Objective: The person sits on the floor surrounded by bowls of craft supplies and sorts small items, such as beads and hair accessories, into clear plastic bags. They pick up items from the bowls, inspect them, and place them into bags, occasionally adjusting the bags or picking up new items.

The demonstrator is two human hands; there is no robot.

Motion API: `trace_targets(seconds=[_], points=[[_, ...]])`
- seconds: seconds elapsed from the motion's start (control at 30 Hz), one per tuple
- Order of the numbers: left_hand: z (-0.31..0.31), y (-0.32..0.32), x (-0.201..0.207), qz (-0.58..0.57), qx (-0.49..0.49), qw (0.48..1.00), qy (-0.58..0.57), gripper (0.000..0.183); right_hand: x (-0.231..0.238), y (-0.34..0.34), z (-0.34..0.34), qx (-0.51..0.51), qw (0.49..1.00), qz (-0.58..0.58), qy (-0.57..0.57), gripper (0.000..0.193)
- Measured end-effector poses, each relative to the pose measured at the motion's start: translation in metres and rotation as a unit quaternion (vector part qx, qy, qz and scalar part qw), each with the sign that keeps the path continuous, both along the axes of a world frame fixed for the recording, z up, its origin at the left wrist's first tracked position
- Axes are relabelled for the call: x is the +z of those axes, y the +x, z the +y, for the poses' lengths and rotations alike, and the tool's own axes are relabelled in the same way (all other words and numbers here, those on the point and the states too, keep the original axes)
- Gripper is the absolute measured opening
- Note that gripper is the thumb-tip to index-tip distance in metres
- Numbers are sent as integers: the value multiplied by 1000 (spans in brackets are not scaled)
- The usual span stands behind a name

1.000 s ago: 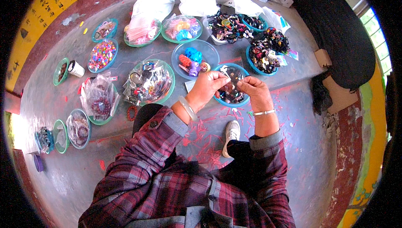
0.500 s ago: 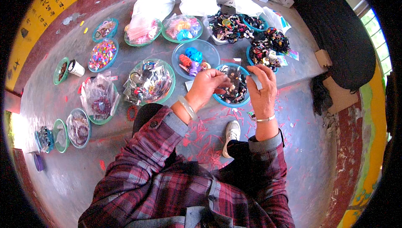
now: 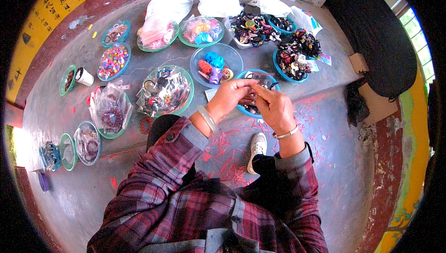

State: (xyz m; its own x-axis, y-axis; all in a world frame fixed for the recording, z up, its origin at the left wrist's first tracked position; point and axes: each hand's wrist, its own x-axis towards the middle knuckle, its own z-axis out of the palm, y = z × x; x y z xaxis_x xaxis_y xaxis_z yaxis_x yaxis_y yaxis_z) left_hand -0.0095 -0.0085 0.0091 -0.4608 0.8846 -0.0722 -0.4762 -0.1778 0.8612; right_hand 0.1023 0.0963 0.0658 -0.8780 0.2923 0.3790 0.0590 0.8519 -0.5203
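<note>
Both my hands meet over a blue basin point(image 3: 241, 109) of dark hair ties, covering much of it. My left hand point(image 3: 229, 99) is closed, thumb and fingers pinching a small clear plastic bag point(image 3: 265, 80). The bag is hard to make out against the basin behind it. My right hand point(image 3: 277, 111) has its fingertips pressed together against the left fingertips, at the bag's edge. What lies between the fingertips is partly hidden. A pale bangle sits on each wrist.
Just beyond stands a clear blue basin point(image 3: 236, 61) with colourful bundles. Left of it is a green basin point(image 3: 187, 99) of bagged accessories. Far right, dark hair ties point(image 3: 253, 26) fill several containers. Red scraps point(image 3: 226, 162) litter the floor around my shoe point(image 3: 258, 145).
My right hand has moved left and its spread fingers have closed in against my left fingertips. The left hand has stayed nearly in place with the clear bag.
</note>
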Motion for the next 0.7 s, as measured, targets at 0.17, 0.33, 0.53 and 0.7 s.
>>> trace_targets(seconds=[0.17, 0.33, 0.53, 0.7], points=[[-2, -3, 0, 10, -29, 1000, -6, 28, 6, 0, 1, -7, 998, -1, -70, 23], [-5, 1, 13, 15, -23, 1000, -7, 30, 0, 1, 9, -86, 990, -33, -103, 20], [-3, -2, 2, 83, 54, 995, 18, 31, -11, 0, 10, -32, 991, -29, -131, 19], [-7, 4, 13, 572, 209, 784, -121, 30, -11, -4, 7, -68, 889, -7, -453, 25]])
